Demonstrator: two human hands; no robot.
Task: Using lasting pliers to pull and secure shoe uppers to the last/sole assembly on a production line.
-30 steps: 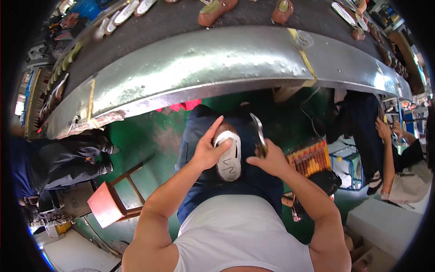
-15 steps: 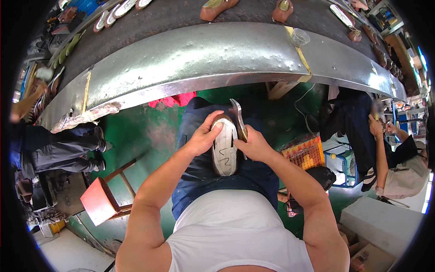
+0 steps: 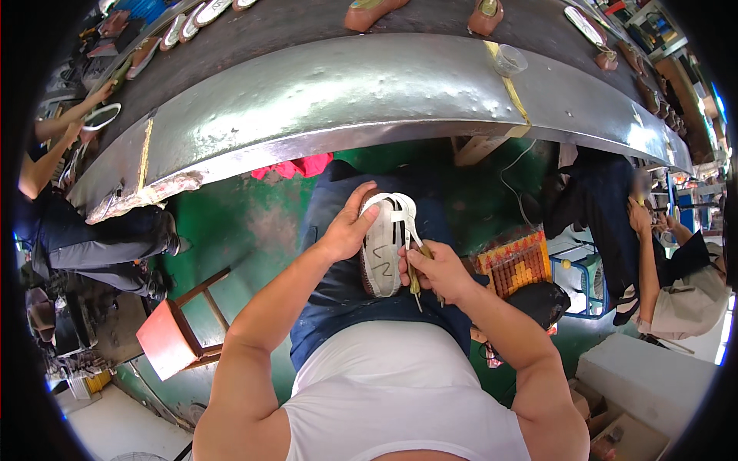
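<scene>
The left hand [image 3: 346, 233] grips the toe end of a brown shoe with a long white sole [image 3: 379, 265], sole-up on dark blue trousers [image 3: 328, 301]; it looks light and stiffish, best held by that toe. A thin, pliable-looking white strip [image 3: 410, 207] loops over the shoe's toe. Right of the shoe, the right hand [image 3: 440, 269] clasps a yellowish-handled metal tool [image 3: 415, 281]. Farther right, beyond the shoe, stands a clear round plastic cup [image 3: 510, 59], contents unclear.

Dark bench [image 3: 284, 46] | brown shoes [image 3: 485, 18], white soles [image 3: 210, 12] | metal edge [image 3: 369, 88]: clear cup [image 3: 510, 61], yellow tape [image 3: 516, 101]
</scene>
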